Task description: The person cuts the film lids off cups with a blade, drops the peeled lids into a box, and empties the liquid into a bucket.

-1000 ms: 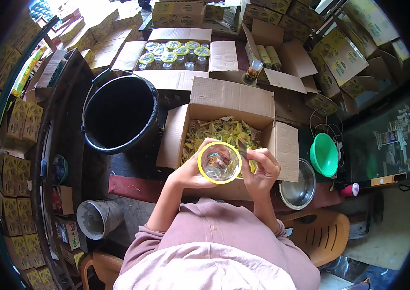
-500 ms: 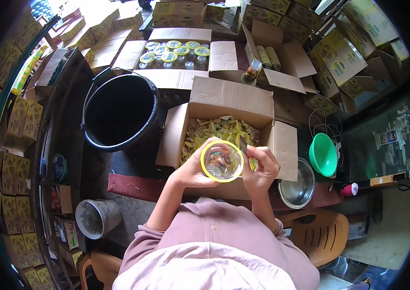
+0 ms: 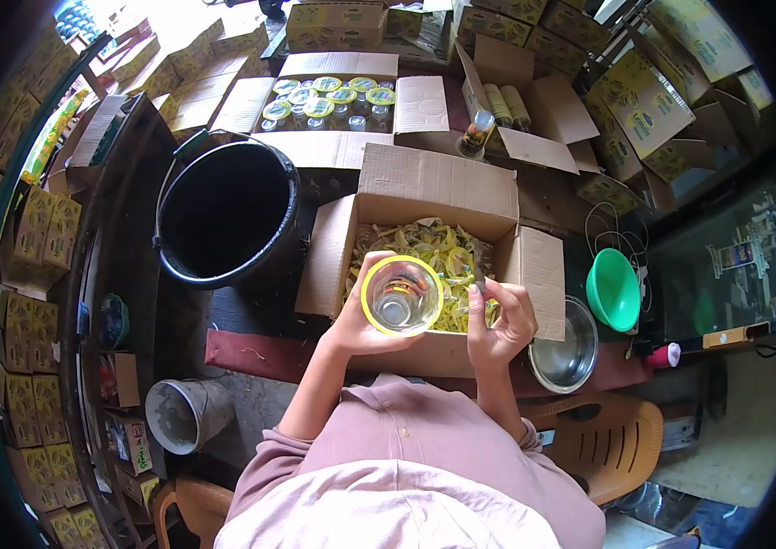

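Cup and blade: since half a second ago, the clear round cup with a yellow rim (image 3: pixel 402 296) has shifted to the person's left, and the thin dark blade-like strip (image 3: pixel 479 267) has come away from its rim, leaving a gap.
Left hand: the left hand (image 3: pixel 358 320) curls around the cup's outer side, holding it with its mouth facing up toward the camera.
Right hand: the right hand (image 3: pixel 504 328) pinches the strip between thumb and fingers, beside the cup but apart from it.
Cup's place: over the near part of an open brown cardboard box (image 3: pixel 438 174).
Box contents: a loose heap of yellow-and-clear scraps (image 3: pixel 452 252).
Left of box: a large black round bucket (image 3: pixel 228 212).
Right of box: a shiny round bowl (image 3: pixel 564 352) just beside it, then a bright green round bowl (image 3: pixel 614 291).
Far side: an open flat-flapped carton (image 3: pixel 328 149) with rows of yellow-rimmed clear containers (image 3: pixel 319 107), on the dark bench (image 3: pixel 545 194).
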`<state>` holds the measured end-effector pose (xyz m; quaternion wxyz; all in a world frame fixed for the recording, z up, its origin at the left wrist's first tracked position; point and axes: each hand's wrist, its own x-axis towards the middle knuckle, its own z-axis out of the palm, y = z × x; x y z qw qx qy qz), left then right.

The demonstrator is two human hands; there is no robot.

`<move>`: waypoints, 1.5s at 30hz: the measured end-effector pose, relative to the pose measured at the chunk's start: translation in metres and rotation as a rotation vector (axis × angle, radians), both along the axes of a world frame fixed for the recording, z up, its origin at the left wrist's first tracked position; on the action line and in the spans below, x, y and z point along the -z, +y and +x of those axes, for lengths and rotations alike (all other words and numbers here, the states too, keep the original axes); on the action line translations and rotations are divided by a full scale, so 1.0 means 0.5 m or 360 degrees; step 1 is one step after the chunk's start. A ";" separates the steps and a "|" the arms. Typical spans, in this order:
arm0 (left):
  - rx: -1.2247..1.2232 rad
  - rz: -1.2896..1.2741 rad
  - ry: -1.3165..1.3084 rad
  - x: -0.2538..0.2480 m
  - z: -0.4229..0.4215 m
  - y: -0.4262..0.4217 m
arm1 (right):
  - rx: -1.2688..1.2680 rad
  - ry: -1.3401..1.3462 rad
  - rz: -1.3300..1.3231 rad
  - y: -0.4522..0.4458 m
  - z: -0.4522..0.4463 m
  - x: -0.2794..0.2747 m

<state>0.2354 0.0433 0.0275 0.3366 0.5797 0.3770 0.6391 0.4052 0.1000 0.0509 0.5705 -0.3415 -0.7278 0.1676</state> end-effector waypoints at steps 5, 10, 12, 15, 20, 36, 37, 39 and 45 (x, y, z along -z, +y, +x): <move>-0.0058 0.0045 0.0142 0.009 -0.009 0.014 | 0.0118 0.0038 0.0042 0.037 0.023 0.015; -0.0152 0.0135 0.0340 0.012 -0.019 0.023 | -0.0090 -0.0346 -0.0872 0.095 0.066 0.055; -0.0178 0.0126 0.0517 0.009 -0.030 0.023 | 0.0010 -0.0468 -0.0784 0.091 0.076 0.065; -0.0068 0.0084 0.0625 -0.014 -0.044 0.021 | -0.0066 -0.0023 -0.0715 0.080 0.070 0.056; 0.0104 -0.0036 -0.0216 0.017 -0.022 0.008 | -0.0559 0.0242 -0.0540 0.045 0.024 0.003; -0.0144 0.0128 0.0012 0.005 -0.014 0.017 | -0.0579 0.0140 -0.0288 0.030 -0.054 -0.036; -0.0109 0.0124 -0.0052 0.016 -0.014 0.020 | -0.0602 0.0135 -0.0299 0.029 -0.053 -0.037; -0.0058 0.0147 -0.0072 0.023 -0.017 0.024 | -0.0622 0.0133 -0.0305 0.025 -0.052 -0.037; -0.0014 0.0190 -0.0029 0.028 -0.023 0.032 | -0.0596 0.0098 -0.0297 0.014 -0.051 -0.041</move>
